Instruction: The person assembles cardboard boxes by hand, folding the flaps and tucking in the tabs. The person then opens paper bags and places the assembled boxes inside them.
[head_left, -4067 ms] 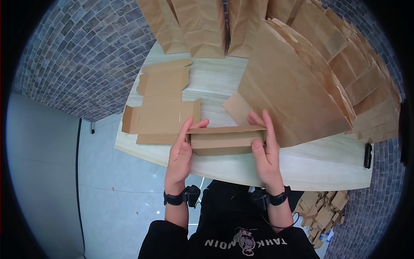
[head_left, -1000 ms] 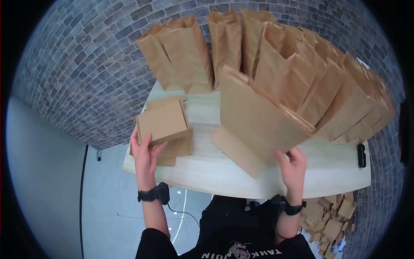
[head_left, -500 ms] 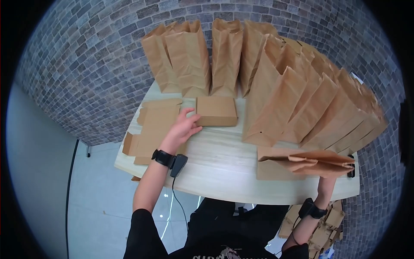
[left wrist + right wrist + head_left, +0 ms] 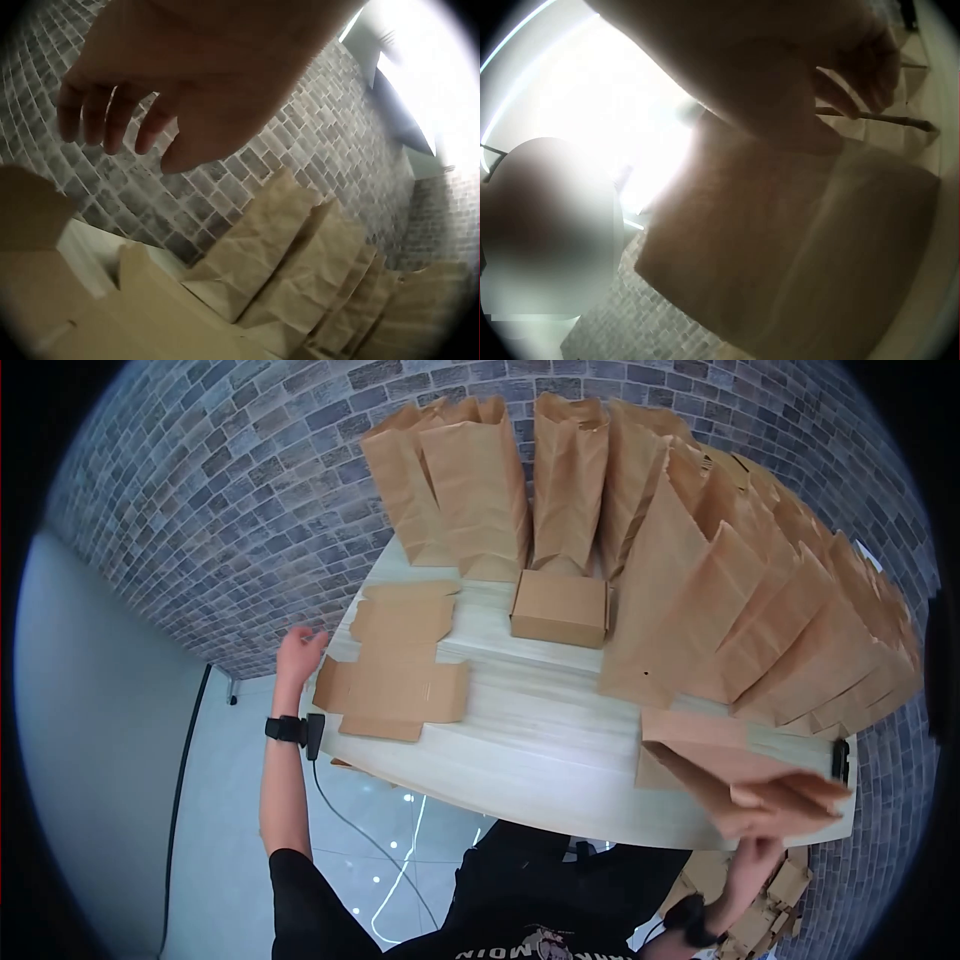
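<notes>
My left hand (image 4: 298, 657) is raised beyond the table's left edge, its fingers loosely bent and apart; it also shows, holding nothing, in the left wrist view (image 4: 172, 82). Nearest to it lies an unfolded cardboard blank (image 4: 395, 690). A closed cardboard box (image 4: 560, 607) sits by the standing bags. At the table's front right, my right hand (image 4: 755, 865) grips a brown paper bag (image 4: 715, 760) near its jagged mouth; the bag lies tilted, its base toward the table's middle. In the right wrist view this bag (image 4: 757, 240) hangs below the hand (image 4: 802, 82).
Several brown paper bags (image 4: 475, 490) stand along the table's back and right side (image 4: 690, 590). A black object (image 4: 840, 760) lies at the right edge of the table (image 4: 530, 760). Cardboard pieces (image 4: 780, 890) are heaped below, at the right. A brick-patterned wall (image 4: 250, 510) curves behind.
My left hand placed the closed box near the standing bags, let it go and moved left past the table edge. My right hand carried the bag right and toward the front, tipping it over.
</notes>
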Action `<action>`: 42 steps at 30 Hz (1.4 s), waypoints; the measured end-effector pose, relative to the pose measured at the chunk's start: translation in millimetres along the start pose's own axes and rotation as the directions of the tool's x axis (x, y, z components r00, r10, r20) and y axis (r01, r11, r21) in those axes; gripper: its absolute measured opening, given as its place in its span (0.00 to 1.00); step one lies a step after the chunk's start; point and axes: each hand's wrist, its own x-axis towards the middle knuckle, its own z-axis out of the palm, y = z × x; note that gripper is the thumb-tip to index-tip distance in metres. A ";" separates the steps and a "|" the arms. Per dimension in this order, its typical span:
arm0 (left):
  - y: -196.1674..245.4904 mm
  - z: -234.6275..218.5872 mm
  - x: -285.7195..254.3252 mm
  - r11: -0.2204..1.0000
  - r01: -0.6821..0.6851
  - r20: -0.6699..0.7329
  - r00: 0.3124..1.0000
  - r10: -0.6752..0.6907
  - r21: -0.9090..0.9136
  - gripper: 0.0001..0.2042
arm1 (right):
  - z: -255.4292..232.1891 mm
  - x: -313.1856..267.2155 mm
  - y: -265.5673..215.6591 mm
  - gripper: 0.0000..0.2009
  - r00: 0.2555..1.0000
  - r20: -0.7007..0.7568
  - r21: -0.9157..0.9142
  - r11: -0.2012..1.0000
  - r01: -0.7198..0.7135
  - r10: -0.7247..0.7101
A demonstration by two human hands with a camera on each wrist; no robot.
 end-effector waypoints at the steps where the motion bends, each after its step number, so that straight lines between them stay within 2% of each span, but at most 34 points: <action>1: -4.1 0.2 -10.3 0.993 0.014 0.048 0.999 -0.019 0.114 0.18 | 10.5 -21.5 -15.3 0.12 0.995 0.010 -0.054 0.994 0.098 -0.098; 2: -0.3 -1.5 -19.9 0.993 0.011 0.056 0.998 -0.018 0.121 0.18 | 12.5 -39.8 11.7 0.10 0.960 0.224 -0.064 0.980 0.189 -0.170; 3: 10.2 -6.3 -29.7 0.990 0.021 0.137 0.990 -0.040 0.136 0.16 | 13.5 -57.4 37.3 0.08 0.876 0.427 -0.057 0.961 0.272 -0.223; 4: 15.1 -7.3 -36.2 0.988 0.027 0.218 0.974 -0.059 0.149 0.14 | 45.5 -51.8 -61.1 0.06 0.833 0.551 0.380 0.905 -0.193 -0.054; 5: 9.7 -4.0 -36.6 0.989 0.017 0.231 0.972 -0.051 0.145 0.14 | 61.5 -58.2 -59.1 0.07 0.786 0.606 0.065 0.993 0.103 -0.121; 6: 2.1 0.1 -35.1 0.995 0.070 0.308 0.947 -0.088 0.070 0.11 | 80.3 -56.1 -74.4 0.08 0.697 0.695 0.226 0.974 0.017 -0.173; 7: -1.7 5.2 -36.5 0.992 0.128 0.388 0.914 -0.118 -0.001 0.09 | 94.6 -57.0 -82.8 0.06 0.625 0.760 0.247 0.969 -0.028 -0.176; 8: -0.1 6.4 -42.1 0.993 0.121 0.399 0.911 -0.107 -0.010 0.09 | 104.5 -45.3 -103.7 0.05 0.497 0.834 0.262 0.965 0.023 -0.239; 9: 3.1 1.0 -49.5 0.979 0.154 0.378 0.921 -0.094 -0.130 0.08 | 115.9 -44.7 -106.3 0.06 0.430 0.862 0.321 0.946 -0.052 -0.269; 10: 6.7 -7.2 -56.6 0.951 0.183 0.353 0.931 -0.087 -0.248 0.08 | 129.7 -43.3 -108.7 0.06 0.437 0.860 0.316 0.947 -0.050 -0.264; 12: 20.0 -20.0 -76.6 0.941 0.199 0.364 0.927 -0.091 -0.274 0.09 | 157.7 -38.2 -114.2 0.07 0.415 0.823 0.414 0.910 0.031 -0.389; 13: 24.1 -24.6 -89.0 0.834 0.302 0.397 0.911 -0.110 -0.462 0.08 | 168.9 -33.9 -118.6 0.07 0.413 0.823 0.415 0.909 0.031 -0.390; 14: 31.1 -31.6 -102.1 0.682 0.391 0.431 0.894 -0.122 -0.617 0.08 | 179.8 -30.1 -123.9 0.09 0.460 0.825 0.394 0.918 -0.048 -0.330; 15: 54.3 -40.3 -120.9 0.577 0.445 0.437 0.885 -0.163 -0.685 0.08 | 191.3 -27.3 -128.1 0.11 0.500 0.824 0.375 0.918 -0.131 -0.266; 16: 75.7 -44.0 -140.8 0.463 0.488 0.448 0.871 -0.202 -0.740 0.08 | 205.0 -26.4 -129.5 0.11 0.497 0.826 0.380 0.914 -0.144 -0.265; 18: 61.7 -20.9 -174.7 0.231 0.423 0.408 0.906 -0.111 -0.876 0.07 | 227.3 -28.7 -128.2 0.16 0.757 0.617 0.496 0.854 -0.160 -0.216; 19: 62.4 -15.8 -188.9 0.239 0.430 0.414 0.903 -0.116 -0.871 0.07 | 231.8 -29.2 -128.1 0.16 0.755 0.622 0.493 0.853 -0.172 -0.207; 21: 69.8 -1.6 -214.7 0.154 0.443 0.439 0.896 -0.060 -0.883 0.04 | 235.1 -25.5 -124.8 0.19 0.742 0.656 0.452 0.860 -0.236 -0.141; 22: 76.1 2.5 -222.7 0.147 0.452 0.447 0.892 -0.068 -0.880 0.04 | 233.8 -20.6 -122.9 0.19 0.738 0.662 0.440 0.866 -0.237 -0.135; 24: 96.3 1.4 -231.7 0.294 0.426 0.423 0.903 -0.078 -0.855 0.05 | 229.0 -7.8 -120.8 0.19 0.580 0.812 0.400 0.780 -0.481 -0.059; 25: 117.4 0.9 -235.7 0.297 0.340 0.326 0.940 -0.096 -0.892 0.09 | 227.8 -0.2 -120.4 0.19 0.578 0.814 0.398 0.781 -0.482 -0.058; 26: 129.7 -6.9 -237.1 0.299 0.340 0.326 0.940 -0.099 -0.892 0.09 | 227.1 7.6 -119.9 0.18 0.486 0.872 0.372 0.717 -0.590 -0.052; 27: 139.6 -15.9 -238.2 0.245 0.418 0.414 0.907 -0.073 -0.874 0.14 | 226.8 10.7 -119.7 0.17 0.387 0.920 0.330 0.643 -0.691 -0.057; 28: 143.2 -20.7 -238.8 0.194 0.496 0.498 0.866 -0.043 -0.846 0.20 | 227.0 9.0 -121.1 0.17 0.382 0.922 0.327 0.639 -0.696 -0.056; 29: 138.2 -15.8 -240.9 0.199 0.498 0.500 0.865 -0.044 -0.844 0.20 | 227.8 7.0 -122.7 0.17 0.432 0.895 0.385 0.679 -0.625 -0.110; 30: 136.6 -10.8 -241.7 0.198 0.545 0.556 0.831 -0.004 -0.814 0.24 | 229.1 4.9 -124.1 0.17 0.477 0.863 0.440 0.712 -0.548 -0.167; 31: 134.8 -6.9 -241.5 0.199 0.591 0.609 0.793 0.036 -0.782 0.27 | 230.9 -1.1 -121.6 0.18 0.512 0.841 0.427 0.795 -0.432 -0.174; 32: 132.9 -3.4 -242.8 0.202 0.593 0.611 0.791 0.037 -0.780 0.27 | 231.9 -0.6 -121.9 0.18 0.513 0.841 0.427 0.793 -0.435 -0.171; 34: 138.4 -1.5 -248.5 0.159 0.597 0.614 0.782 0.104 -0.787 0.27 | 229.3 -1.9 -123.5 0.26 0.458 0.871 0.411 0.771 -0.487 -0.176; 35: 145.8 -2.4 -249.4 0.159 0.601 0.619 0.779 0.103 -0.783 0.27 | 225.5 -1.5 -127.1 0.26 0.458 0.872 0.408 0.771 -0.490 -0.171; 37: 159.4 -3.9 -250.4 0.202 0.558 0.583 0.807 0.097 -0.805 0.28 | 217.1 0.2 -136.9 0.33 0.410 0.876 0.416 0.824 -0.384 -0.252; 38: 162.5 -3.2 -250.3 0.198 0.559 0.583 0.807 0.092 -0.805 0.28 | 215.9 -0.5 -138.3 0.33 0.406 0.879 0.412 0.827 -0.383 -0.250; 40: 166.9 -1.6 -249.5 0.263 0.545 0.582 0.809 0.084 -0.796 0.31 | 214.0 -3.0 -139.1 0.35 0.470 0.839 0.421 0.874 -0.243 -0.273; 42: 171.0 -0.2 -248.7 0.294 0.524 0.571 0.815 0.097 -0.799 0.32 | 218.1 0.2 -130.0 0.35 0.486 0.843 0.404 0.868 -0.289 -0.231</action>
